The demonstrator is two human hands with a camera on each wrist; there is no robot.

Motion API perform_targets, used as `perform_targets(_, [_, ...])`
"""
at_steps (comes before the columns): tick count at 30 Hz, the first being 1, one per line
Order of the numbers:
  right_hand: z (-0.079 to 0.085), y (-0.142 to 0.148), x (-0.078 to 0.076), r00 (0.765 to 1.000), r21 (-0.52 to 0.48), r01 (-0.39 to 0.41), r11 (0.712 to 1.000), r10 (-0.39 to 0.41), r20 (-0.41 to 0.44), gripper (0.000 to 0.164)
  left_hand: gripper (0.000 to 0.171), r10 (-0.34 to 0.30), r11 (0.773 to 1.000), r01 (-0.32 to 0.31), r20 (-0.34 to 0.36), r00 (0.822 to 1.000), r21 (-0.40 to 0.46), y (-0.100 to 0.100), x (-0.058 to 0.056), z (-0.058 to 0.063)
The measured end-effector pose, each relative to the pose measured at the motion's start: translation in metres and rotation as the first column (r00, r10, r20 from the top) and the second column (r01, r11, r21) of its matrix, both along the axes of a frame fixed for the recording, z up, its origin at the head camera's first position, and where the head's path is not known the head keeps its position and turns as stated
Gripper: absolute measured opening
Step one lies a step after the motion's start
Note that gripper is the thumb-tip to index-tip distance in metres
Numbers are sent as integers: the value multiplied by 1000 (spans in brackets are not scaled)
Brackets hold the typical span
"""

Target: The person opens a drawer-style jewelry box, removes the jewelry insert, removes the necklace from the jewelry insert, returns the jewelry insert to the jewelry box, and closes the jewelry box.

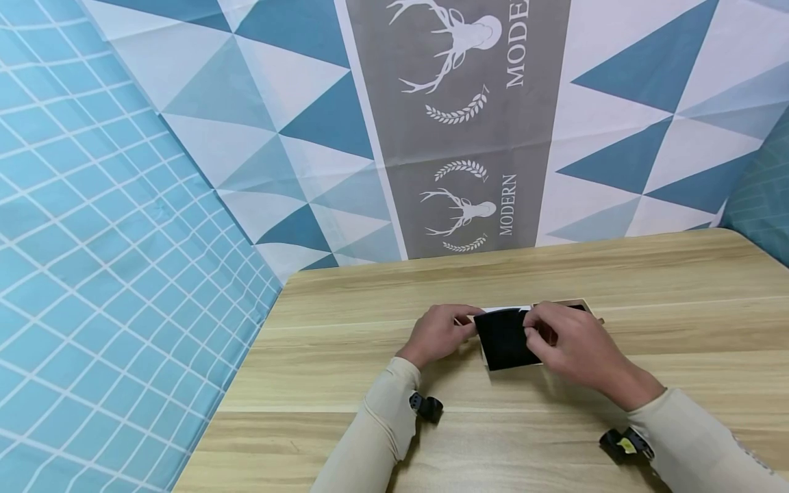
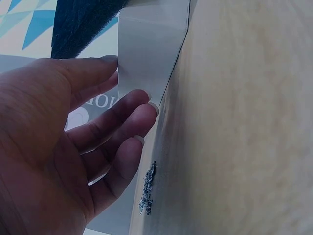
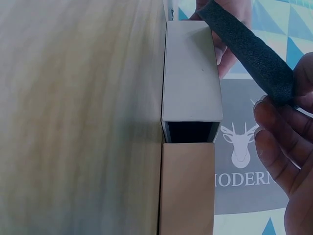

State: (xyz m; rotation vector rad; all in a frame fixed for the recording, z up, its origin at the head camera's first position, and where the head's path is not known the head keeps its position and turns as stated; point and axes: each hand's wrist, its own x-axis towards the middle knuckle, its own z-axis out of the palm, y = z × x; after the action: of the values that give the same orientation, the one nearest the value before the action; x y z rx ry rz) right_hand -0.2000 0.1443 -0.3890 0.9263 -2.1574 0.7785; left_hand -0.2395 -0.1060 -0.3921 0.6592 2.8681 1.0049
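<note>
My right hand [image 1: 573, 346] pinches a black foam sheet [image 1: 507, 340] by its right edge. Seen from the right wrist, the sheet [image 3: 249, 54] slants above a white box [image 3: 190, 73], its far end reaching my left hand [image 3: 234, 14]. In the head view the foam covers most of the box. My left hand [image 1: 439, 333] holds the left end of the box, with the thumb at one edge and fingertips against its end in the left wrist view. A brown box part [image 3: 188, 188] lies in line with the white one, a dark hollow showing between them.
The wooden table [image 1: 345, 342] stretches around both hands. A patterned cloth [image 1: 296, 137] hangs behind it, and a blue gridded cloth [image 1: 92, 239] is on the left. A small camera is strapped to each wrist.
</note>
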Motion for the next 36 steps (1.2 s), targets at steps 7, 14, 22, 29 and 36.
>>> perform_targets(7, [1,0,0,1000,-2,3,1000,-3,15,22,28,-6,1000,6,-5,1000,-12,1,0,0])
perform_targets(14, [2,0,0,1000,-9,20,1000,-20,15,17,32,-10,1000,10,6,1000,-20,1,0,-1])
perform_targets(22, [1,2,1,997,3,67,998,-67,24,4,37,-24,1000,24,18,1000,-4,1,-1,-3])
perform_targets(29, [1,4,1,994,-10,100,995,-100,38,6,41,-17,1000,17,51,999,5,1,-1,-3])
perform_targets(36, [1,6,-1,988,-26,148,989,-147,49,12,40,-7,1000,6,73,997,22,2,1,-1])
